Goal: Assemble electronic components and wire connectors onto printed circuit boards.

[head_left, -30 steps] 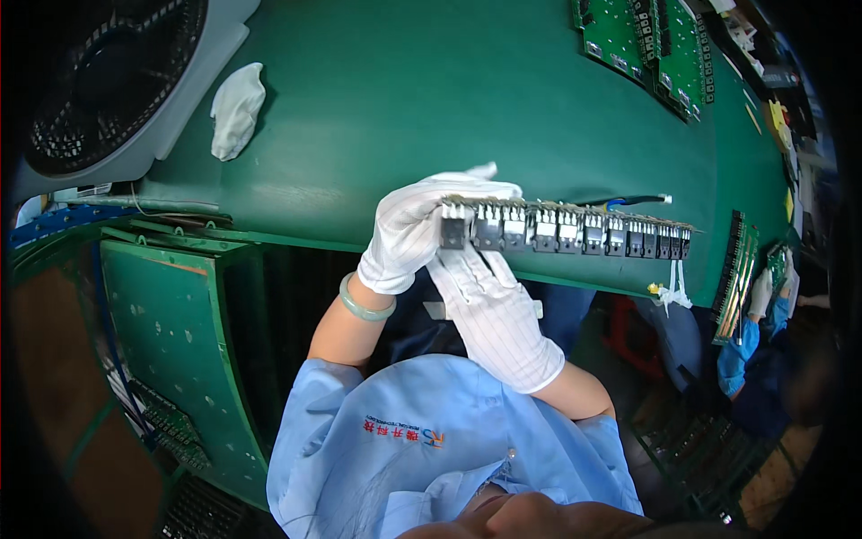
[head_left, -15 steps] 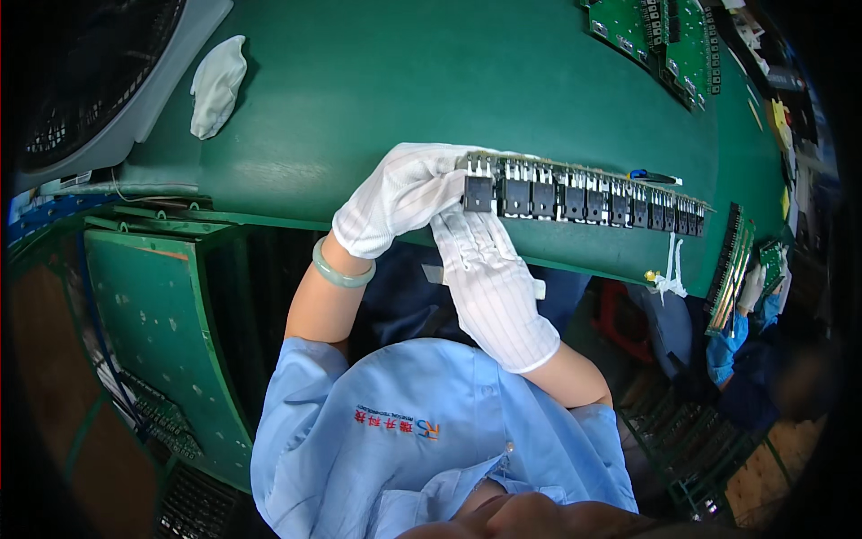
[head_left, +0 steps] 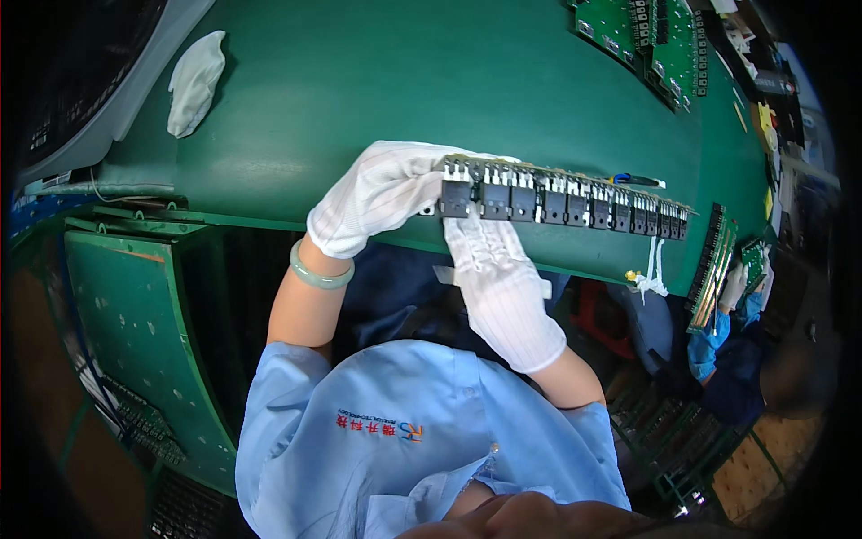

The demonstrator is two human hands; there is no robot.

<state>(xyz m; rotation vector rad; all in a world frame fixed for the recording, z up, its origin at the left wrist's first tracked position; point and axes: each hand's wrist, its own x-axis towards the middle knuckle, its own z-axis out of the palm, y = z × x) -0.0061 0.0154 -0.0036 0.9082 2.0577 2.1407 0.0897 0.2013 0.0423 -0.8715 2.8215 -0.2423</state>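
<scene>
A long circuit board (head_left: 530, 171), seen edge-on, carries a row of black transistors (head_left: 561, 205) with silver legs along its near side. My left hand (head_left: 377, 193), in a white striped glove, is closed around the board's left end. From below, my right hand (head_left: 505, 292), gloved the same way, reaches up with fingers together against the lower edge of the transistors near that end. Its fingertips are partly hidden behind the parts. Just past the board's far edge, a blue and black pen-like tool (head_left: 637, 180) lies on the green table (head_left: 296, 99).
A crumpled white glove (head_left: 196, 85) lies at the upper left, near a grey fan (head_left: 85, 81). Green circuit boards (head_left: 620, 31) sit at the far right. White strips (head_left: 653, 274) hang at the table's front edge. Rightward, a co-worker's gloved hand (head_left: 734, 287) is by another board.
My right fingers have moved from beside my left hand to the transistors, straightening somewhat. The whole view has shifted slightly, so everything sits further left. My left hand still grips the board.
</scene>
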